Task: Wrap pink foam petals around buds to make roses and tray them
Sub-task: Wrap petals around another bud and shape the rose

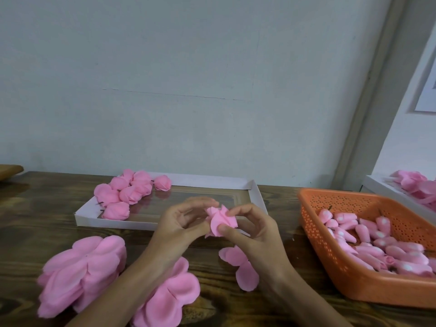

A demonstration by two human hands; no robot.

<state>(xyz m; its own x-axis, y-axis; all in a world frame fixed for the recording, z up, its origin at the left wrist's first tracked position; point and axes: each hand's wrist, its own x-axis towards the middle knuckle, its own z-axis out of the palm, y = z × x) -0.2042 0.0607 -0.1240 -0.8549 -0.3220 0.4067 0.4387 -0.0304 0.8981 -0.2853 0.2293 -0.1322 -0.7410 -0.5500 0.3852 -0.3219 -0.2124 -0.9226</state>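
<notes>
Petal stacks (82, 270): left of and below the fingers, in easy reach. Tray (118, 224): just beyond the fingers, finished roses (125, 192) crowd its left end, with room toward its right rim. Left hand (179, 223) and right hand (250, 230): curled fingertips pinch the half-wrapped rose (220, 220) between them, probably to keep the folds tight. Basket (335, 263): right of the fingers, holding buds (377, 246).

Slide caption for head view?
Left hand and right hand pinch a half-wrapped rose by the white tray of finished roses; orange basket holds buds.
</notes>
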